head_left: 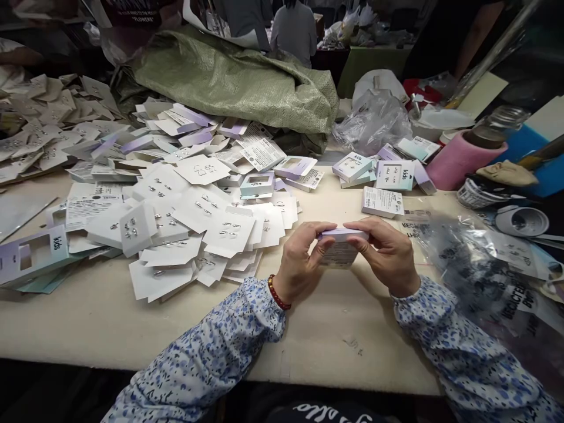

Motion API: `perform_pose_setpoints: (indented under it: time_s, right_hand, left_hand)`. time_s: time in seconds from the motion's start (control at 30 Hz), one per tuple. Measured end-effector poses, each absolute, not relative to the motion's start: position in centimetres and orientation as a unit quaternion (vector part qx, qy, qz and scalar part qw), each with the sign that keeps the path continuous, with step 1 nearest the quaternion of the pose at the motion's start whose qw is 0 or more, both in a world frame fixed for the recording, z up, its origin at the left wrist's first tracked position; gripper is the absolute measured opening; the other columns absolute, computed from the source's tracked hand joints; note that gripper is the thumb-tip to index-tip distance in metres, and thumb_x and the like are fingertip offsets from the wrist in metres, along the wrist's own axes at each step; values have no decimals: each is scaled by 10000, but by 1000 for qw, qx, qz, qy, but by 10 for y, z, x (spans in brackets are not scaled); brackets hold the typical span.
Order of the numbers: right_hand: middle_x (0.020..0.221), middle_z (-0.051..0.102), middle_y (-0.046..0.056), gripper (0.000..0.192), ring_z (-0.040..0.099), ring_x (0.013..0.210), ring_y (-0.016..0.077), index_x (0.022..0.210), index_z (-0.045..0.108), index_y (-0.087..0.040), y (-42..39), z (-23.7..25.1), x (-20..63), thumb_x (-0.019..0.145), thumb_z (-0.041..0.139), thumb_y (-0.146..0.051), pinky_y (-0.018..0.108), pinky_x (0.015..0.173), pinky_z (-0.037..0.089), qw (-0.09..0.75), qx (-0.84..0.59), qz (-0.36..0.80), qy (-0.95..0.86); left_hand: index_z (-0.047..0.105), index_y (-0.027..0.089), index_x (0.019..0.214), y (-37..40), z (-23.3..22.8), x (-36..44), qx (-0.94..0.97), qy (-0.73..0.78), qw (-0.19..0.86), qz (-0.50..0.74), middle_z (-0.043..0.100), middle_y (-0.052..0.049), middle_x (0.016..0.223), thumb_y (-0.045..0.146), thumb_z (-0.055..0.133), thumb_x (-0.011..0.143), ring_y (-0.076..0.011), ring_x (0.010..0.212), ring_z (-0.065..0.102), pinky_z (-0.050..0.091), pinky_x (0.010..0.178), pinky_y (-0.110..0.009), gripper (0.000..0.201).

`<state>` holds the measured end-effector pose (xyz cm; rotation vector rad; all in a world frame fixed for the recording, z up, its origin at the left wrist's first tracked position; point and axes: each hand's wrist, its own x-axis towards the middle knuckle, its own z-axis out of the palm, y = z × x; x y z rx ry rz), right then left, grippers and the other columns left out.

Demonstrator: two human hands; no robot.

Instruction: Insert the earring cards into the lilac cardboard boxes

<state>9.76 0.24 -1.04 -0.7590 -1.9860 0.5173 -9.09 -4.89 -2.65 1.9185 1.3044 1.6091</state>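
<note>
Both my hands hold one small lilac and white cardboard box (341, 244) just above the table. My left hand (303, 263) grips its left end, thumb and fingers pinched on the top edge. My right hand (386, 254) grips the right end the same way. A red bead bracelet (277, 294) sits on my left wrist. To the left lies a big heap of white earring cards (198, 229) with small studs on them. Flat lilac and teal "kids" box sleeves (37, 249) lie at the far left.
Several filled small boxes (381, 176) stand behind my hands. A green woven sack (238, 82) lies at the back. Clear plastic bags (480, 270) cover the right side, next to a pink roll (458, 161) and tape rolls (522, 220). A person (294, 26) sits far behind.
</note>
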Motion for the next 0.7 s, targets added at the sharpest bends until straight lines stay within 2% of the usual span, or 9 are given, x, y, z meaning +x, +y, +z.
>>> perform_pose_setpoints:
  time_s: [0.13, 0.27, 0.37, 0.7]
  right_hand:
    - [931, 722, 67, 208, 681, 823, 177, 1107, 751, -216, 5, -12, 98, 903, 708, -209, 291, 691, 565, 482, -266, 143, -823]
    - [973, 727, 82, 243, 695, 880, 193, 1161, 734, -220, 8, -16, 99, 931, 659, -194, 321, 745, 584, 469, -249, 157, -832]
    - [988, 738, 84, 231, 697, 907, 201, 1149, 730, -222, 8, -16, 99, 947, 621, -188, 342, 779, 592, 461, -247, 172, -835]
    - [926, 732, 78, 177, 702, 852, 188, 1066, 744, -205, 12, -19, 101, 914, 665, -160, 315, 719, 598, 469, -213, 189, -836]
  left_hand:
    - [704, 203, 1134, -49, -24, -94, 685, 447, 141, 558, 753, -78, 1056, 340, 622, 966, -189, 972, 665, 536, 868, -337, 232]
    - [703, 195, 1102, -47, -25, -96, 679, 425, 193, 567, 751, -76, 1041, 297, 612, 973, -186, 962, 693, 547, 831, -316, 188]
    - [687, 187, 1086, -47, -26, -96, 680, 441, 184, 556, 737, -79, 1031, 288, 589, 982, -186, 946, 682, 540, 808, -311, 175]
    - [608, 164, 999, -44, -30, -98, 739, 424, 105, 514, 656, -58, 894, 231, 524, 1000, -156, 822, 624, 512, 720, -277, 108]
